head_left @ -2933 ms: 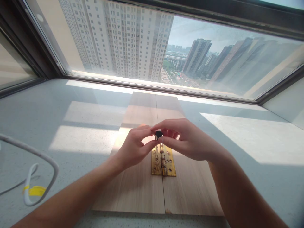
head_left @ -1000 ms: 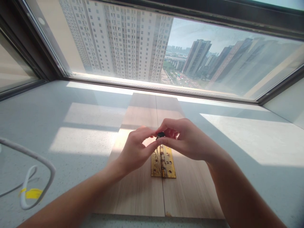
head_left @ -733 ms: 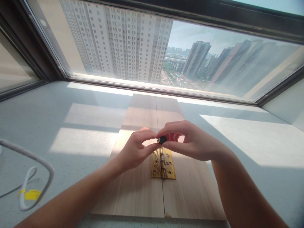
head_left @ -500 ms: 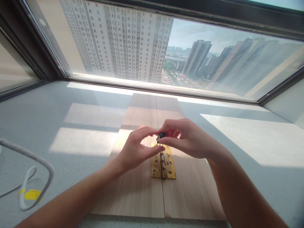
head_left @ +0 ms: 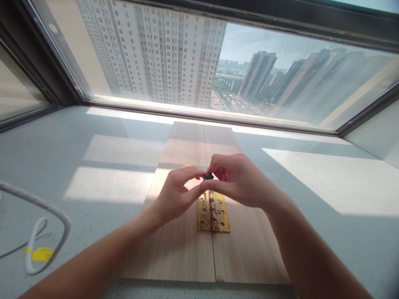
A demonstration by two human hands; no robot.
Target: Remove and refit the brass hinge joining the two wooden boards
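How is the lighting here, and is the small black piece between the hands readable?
Head view: strong backlight from the window; hard sun patches on the sill beside shade; wide-angle bending at the edges; the small black piece, pinched between left hand and right hand, is shaded and too small to identify.

hinge (head_left: 213,211): tarnished brass, kinda shiny | boards (head_left: 181,245) under hinge: pale matt wood | sill (head_left: 77,174) around hinge: speckled smooth stone

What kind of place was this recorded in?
Probably a high-rise flat or office: a broad window ledge under a large window overlooking tower blocks, with wooden boards and a brass hinge on it.
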